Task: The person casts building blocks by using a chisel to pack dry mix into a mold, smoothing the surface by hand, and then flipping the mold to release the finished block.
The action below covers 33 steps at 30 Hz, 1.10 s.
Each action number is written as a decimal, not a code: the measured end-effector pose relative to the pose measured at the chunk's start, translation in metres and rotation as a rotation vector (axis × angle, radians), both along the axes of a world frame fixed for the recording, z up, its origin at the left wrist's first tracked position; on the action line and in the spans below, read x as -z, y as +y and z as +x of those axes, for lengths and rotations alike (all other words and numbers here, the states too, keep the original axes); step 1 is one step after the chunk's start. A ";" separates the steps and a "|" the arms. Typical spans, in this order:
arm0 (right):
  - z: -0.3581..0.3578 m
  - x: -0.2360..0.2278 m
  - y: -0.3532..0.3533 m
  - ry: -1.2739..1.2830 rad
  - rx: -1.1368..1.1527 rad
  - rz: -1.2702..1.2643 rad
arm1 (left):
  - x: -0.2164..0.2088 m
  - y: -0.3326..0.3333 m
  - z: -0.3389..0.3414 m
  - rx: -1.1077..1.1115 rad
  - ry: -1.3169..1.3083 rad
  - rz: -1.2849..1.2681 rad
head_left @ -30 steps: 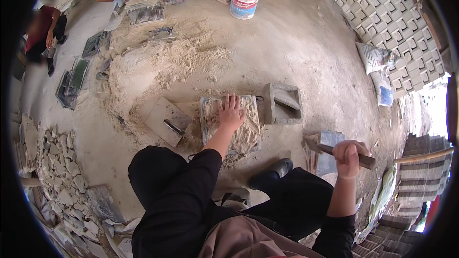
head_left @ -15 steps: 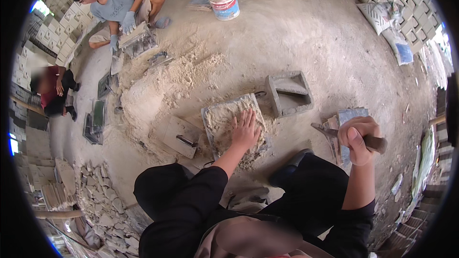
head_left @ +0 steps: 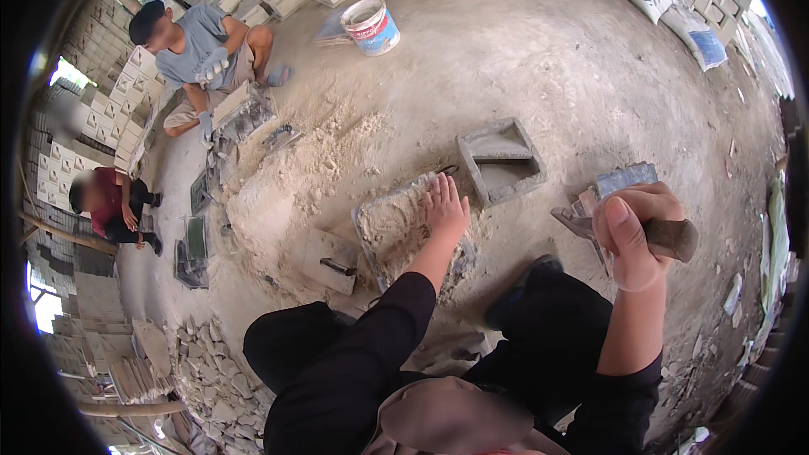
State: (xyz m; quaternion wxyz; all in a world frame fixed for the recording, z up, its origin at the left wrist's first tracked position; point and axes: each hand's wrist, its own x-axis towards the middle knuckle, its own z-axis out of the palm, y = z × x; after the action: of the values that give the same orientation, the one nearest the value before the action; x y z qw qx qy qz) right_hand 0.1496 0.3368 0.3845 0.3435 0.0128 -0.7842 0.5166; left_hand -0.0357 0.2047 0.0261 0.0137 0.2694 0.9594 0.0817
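My left hand lies with its fingers stretched out on damp, sandy mix that fills a rectangular mold on the ground. The mold's far and left rims show, while the hand and loose mix cover part of its right side. Raised over the ground at the right, my right hand is wrapped round a wooden-handled tool. The tool's narrow, flat metal end points left; the fist hides its middle.
A grey frame with a slanted divider stands beyond the mold. Left of it lies a board with a handle, near a sand heap. Flat plates lie at right. A bucket and a gloved co-worker are farther off.
My left hand has shifted toward the mold's far right edge, across the mix. My right hand keeps its grip on the tool. The view has turned slightly, and the co-worker has raised one gloved hand.
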 end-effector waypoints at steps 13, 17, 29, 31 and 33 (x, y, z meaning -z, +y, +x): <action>0.007 0.001 0.011 -0.040 0.068 0.013 | -0.007 -0.033 -0.022 -0.096 -0.074 -0.046; 0.009 0.003 0.011 -0.081 0.097 0.001 | -0.011 -0.035 -0.023 -0.125 -0.098 -0.088; 0.004 0.007 0.006 -0.134 0.069 -0.094 | -0.003 -0.040 -0.012 -0.046 -0.031 -0.109; 0.004 0.008 0.009 -0.095 0.061 -0.097 | -0.001 -0.032 -0.007 -0.073 0.037 -0.036; 0.005 0.007 0.007 -0.106 0.061 -0.096 | 0.004 -0.041 0.018 -0.144 0.140 0.032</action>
State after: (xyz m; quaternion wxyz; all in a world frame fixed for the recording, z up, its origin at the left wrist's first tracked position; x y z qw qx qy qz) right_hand 0.1550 0.3439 0.3775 0.3173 -0.0551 -0.7757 0.5428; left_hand -0.0178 0.1633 0.0217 -0.0635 0.2052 0.9735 0.0790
